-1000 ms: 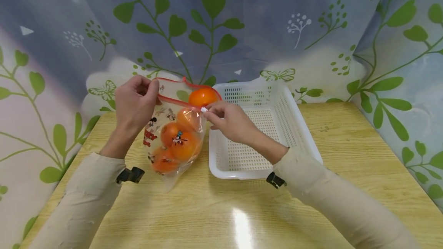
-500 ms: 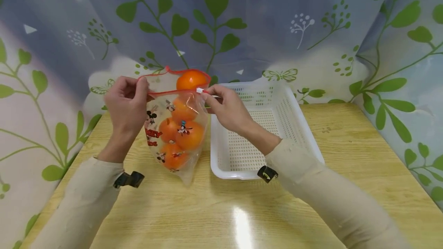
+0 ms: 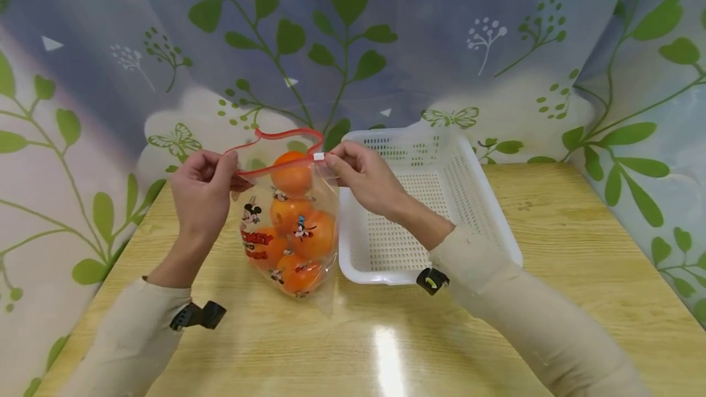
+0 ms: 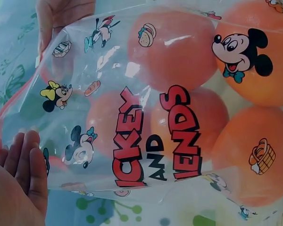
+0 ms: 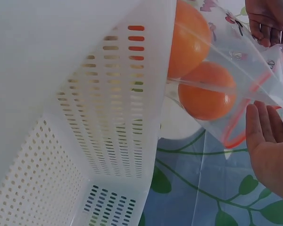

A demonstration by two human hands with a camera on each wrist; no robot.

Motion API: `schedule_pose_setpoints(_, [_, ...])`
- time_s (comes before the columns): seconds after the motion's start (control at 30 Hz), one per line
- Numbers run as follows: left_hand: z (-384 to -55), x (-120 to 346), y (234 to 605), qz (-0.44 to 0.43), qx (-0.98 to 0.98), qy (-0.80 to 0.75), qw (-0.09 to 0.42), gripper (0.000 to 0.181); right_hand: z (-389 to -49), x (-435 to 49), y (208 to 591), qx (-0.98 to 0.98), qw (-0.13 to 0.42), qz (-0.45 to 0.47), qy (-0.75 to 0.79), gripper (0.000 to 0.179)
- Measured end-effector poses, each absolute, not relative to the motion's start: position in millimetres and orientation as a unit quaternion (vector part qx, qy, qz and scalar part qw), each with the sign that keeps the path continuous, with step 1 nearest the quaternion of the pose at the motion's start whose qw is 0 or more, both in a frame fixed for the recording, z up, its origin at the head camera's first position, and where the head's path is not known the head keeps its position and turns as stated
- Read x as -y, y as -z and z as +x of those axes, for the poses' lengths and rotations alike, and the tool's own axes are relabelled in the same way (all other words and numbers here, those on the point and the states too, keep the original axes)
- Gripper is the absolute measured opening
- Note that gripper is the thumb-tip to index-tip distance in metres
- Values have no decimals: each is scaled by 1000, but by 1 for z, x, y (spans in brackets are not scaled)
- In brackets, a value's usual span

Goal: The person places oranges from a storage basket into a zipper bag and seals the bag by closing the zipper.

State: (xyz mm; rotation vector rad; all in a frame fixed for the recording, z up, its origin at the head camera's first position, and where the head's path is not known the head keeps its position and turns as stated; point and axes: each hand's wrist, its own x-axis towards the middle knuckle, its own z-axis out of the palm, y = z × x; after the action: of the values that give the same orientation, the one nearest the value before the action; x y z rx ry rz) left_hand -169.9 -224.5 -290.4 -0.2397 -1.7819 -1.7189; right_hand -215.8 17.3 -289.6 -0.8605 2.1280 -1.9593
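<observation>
A clear zip bag (image 3: 256, 244) with red edging and printed cartoon figures holds several oranges (image 3: 292, 175); its mouth gapes at the top. My left hand (image 3: 201, 195) pinches the left end of the red mouth. At the right end, my right hand (image 3: 369, 179) pinches the edge beside a white slider (image 3: 318, 156). In the left wrist view the bag (image 4: 104, 155) fills the middle, left hand (image 4: 21, 183) at lower left. The right wrist view has two oranges (image 5: 207, 92) plainly in sight and the right hand (image 5: 273, 150) at the right edge.
A white perforated plastic basket (image 3: 380, 277) stands on the wooden table (image 3: 441, 348), just right of the bag and partly under my right forearm. A curtain (image 3: 430, 35) with a leaf pattern hangs behind and at both sides. Black straps (image 3: 432, 280) circle both wrists.
The bag rose, then came down and slightly right. Its top orange, level with the mouth before, now lies lower inside. Both hands have kept their pinch; the left has dropped a little.
</observation>
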Motion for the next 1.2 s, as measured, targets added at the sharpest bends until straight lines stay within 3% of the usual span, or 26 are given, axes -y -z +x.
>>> schedule_pose_setpoints(0.37, [-171, 224, 286, -94, 702, 646, 283, 24, -216, -24, 286, -696, 101, -303, 643, 14])
schedule_pose_setpoints(0.47, [-171, 220, 285, -121, 670, 659, 321, 20, -217, -25, 287, -700, 97, -309, 637, 14])
schedule_pose_setpoints(0.53, [-172, 213, 281, -157, 662, 631, 373, 20, -218, -26, 287, -703, 93, -311, 633, 14])
schedule_pose_setpoints(0.63, [-174, 199, 271, -216, 685, 527, 455, 24, -218, -27, 286, -708, 88, -311, 628, 14])
schedule_pose_setpoints(0.7, [-177, 190, 261, -255, 717, 448, 470, 29, -218, -27, 285, -713, 83, -312, 623, 15])
schedule_pose_setpoints(0.77, [-182, 183, 252, -293, 755, 397, 433, 28, -218, -28, 283, -718, 77, -314, 616, 15])
schedule_pose_setpoints(0.93, [-194, 178, 237, -339, 845, 340, 236, 19, -217, -29, 280, -734, 62, -326, 593, 17])
schedule_pose_setpoints(1.0, [-198, 179, 236, -346, 864, 318, 180, 19, -217, -30, 280, -745, 54, -331, 576, 18])
schedule_pose_setpoints(1.1, [-202, 179, 235, -368, 875, 282, 136, 18, -216, -34, 279, -766, 37, -337, 547, 19])
schedule_pose_setpoints(1.2, [-207, 178, 236, -394, 871, 264, 126, 15, -215, -38, 278, -781, 19, -336, 526, 19])
